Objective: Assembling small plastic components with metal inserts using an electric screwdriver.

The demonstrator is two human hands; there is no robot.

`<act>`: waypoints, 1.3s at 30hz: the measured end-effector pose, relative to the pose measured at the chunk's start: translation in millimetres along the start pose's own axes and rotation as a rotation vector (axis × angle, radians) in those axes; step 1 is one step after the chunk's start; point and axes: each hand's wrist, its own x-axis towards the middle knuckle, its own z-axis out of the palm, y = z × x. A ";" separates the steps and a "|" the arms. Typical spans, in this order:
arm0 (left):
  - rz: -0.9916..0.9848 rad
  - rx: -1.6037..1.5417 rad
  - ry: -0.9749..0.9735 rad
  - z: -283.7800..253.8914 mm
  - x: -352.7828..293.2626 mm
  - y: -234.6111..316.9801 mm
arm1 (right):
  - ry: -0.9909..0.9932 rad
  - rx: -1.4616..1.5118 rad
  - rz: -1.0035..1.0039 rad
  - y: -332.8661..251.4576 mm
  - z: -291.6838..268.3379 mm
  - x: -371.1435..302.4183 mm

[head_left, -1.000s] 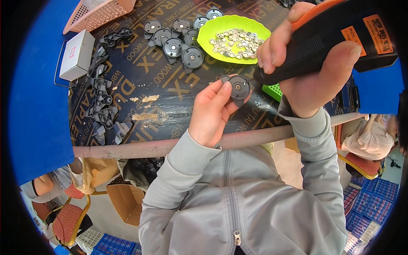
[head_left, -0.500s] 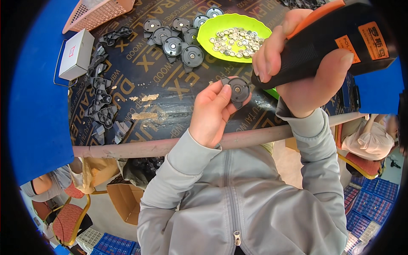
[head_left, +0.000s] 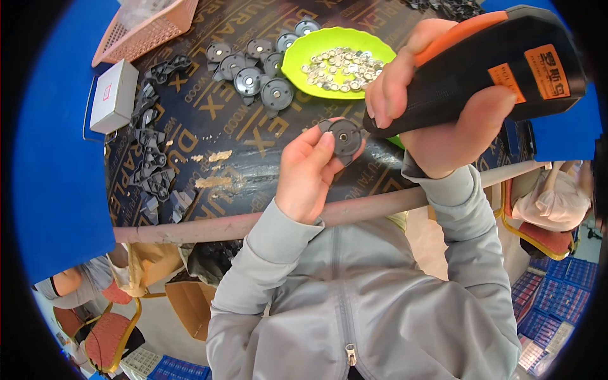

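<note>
My left hand (head_left: 308,170) pinches a round dark grey plastic part (head_left: 347,140) with pointed tabs and a small metal centre, thumb on its face. My right hand (head_left: 438,147) is wrapped around a black and orange electric screwdriver (head_left: 453,85). Its narrow front end is right beside the part's edge; I cannot tell whether they touch. Beyond the hands sits a lime-green bowl (head_left: 292,71) with many small round silver metal pieces (head_left: 342,66). Left of the bowl lie several similar grey round parts (head_left: 276,95), each with a bright centre.
A row of black plastic pieces (head_left: 151,158) runs down the table's left side. A white box (head_left: 114,98) and a pink basket (head_left: 142,35) stand at the far left. The table's rounded front edge (head_left: 253,221) lies under my forearms. Other people sit at both sides.
The view has shifted slightly, so the table things appear a little further left. Both hands keep their grips, and the screwdriver's front end stays beside the round part.
</note>
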 end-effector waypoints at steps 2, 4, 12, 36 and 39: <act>-0.002 -0.015 0.009 -1.2 -1.8 0.1 | 0.230 0.053 0.005 -10.2 2.7 5.1; -0.011 -0.030 0.014 -0.5 -2.1 0.4 | 0.164 -0.113 -0.023 -26.6 -42.0 9.3; -0.009 -0.070 0.043 3.7 -2.8 4.5 | 0.455 -0.513 -0.057 -27.6 -121.6 10.6; -0.019 -0.127 0.043 2.7 -2.4 4.8 | 0.523 -0.496 -0.070 -21.2 -129.2 9.4; -0.018 -0.136 0.033 1.2 -2.7 4.4 | 0.528 -0.481 -0.066 -19.9 -130.3 9.6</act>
